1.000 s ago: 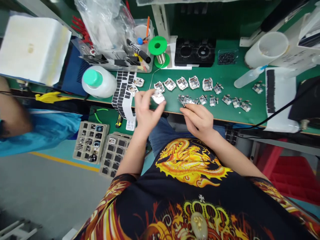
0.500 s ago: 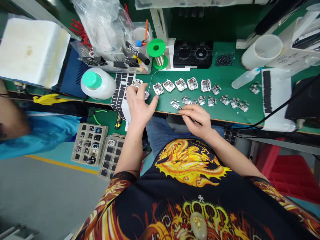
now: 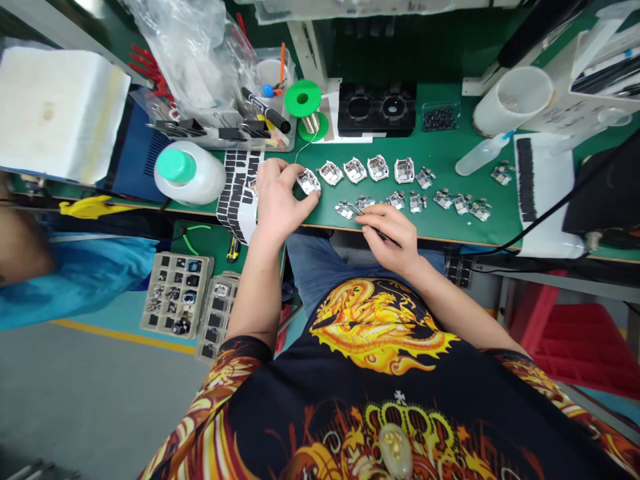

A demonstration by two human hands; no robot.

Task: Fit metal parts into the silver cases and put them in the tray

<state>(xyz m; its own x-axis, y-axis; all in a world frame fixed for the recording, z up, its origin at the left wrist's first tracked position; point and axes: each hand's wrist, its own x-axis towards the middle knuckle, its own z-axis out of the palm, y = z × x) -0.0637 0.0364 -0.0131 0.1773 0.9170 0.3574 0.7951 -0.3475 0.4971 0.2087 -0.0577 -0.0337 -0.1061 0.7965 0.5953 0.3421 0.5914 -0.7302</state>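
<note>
Metal housing sits on the green desk, left end of a row of five, left hand fingers pinched on it. Right hand fingers closed on tweezers beside about eight smaller clips. No legible writing.

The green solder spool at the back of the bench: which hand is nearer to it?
Left. The left hand lies just in front of the green solder spool, slightly to its left; the right hand is farther, nearer the bench edge and to the spool's right.

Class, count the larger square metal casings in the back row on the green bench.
5: four casings lie side by side, the fifth touched by the left hand; more may be hidden under it.
</note>
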